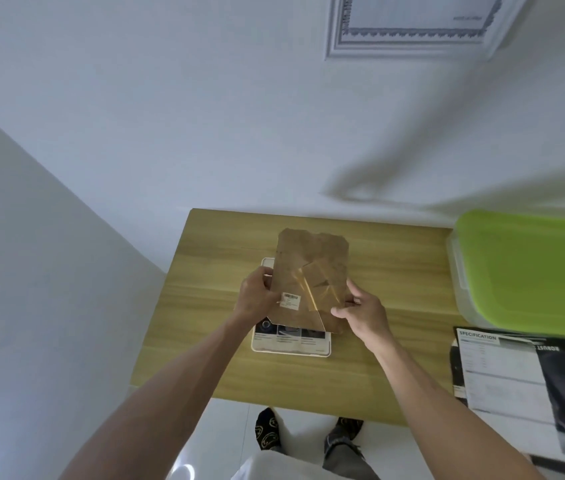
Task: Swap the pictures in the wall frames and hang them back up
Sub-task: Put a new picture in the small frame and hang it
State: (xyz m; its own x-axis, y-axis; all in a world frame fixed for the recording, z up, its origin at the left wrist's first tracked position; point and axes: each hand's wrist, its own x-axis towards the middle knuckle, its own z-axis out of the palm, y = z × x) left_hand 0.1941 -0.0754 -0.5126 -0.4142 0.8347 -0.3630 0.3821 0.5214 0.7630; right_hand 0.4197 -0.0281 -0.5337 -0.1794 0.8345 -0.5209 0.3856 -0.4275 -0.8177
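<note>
Wooden table (395, 271) carries the white frame (291, 349), picture apparently still inside. My left hand (255, 296) and right hand (360, 313) pinch its brown backing board (309, 271), lifted clear; swapping and rehanging remain.

My backing board (309, 271) is rough brown cardboard (matt, with a paper sticker (290, 301)). The table (395, 271) looks like smooth wood. The green box lid (534, 268) is shiny plastic.
</note>
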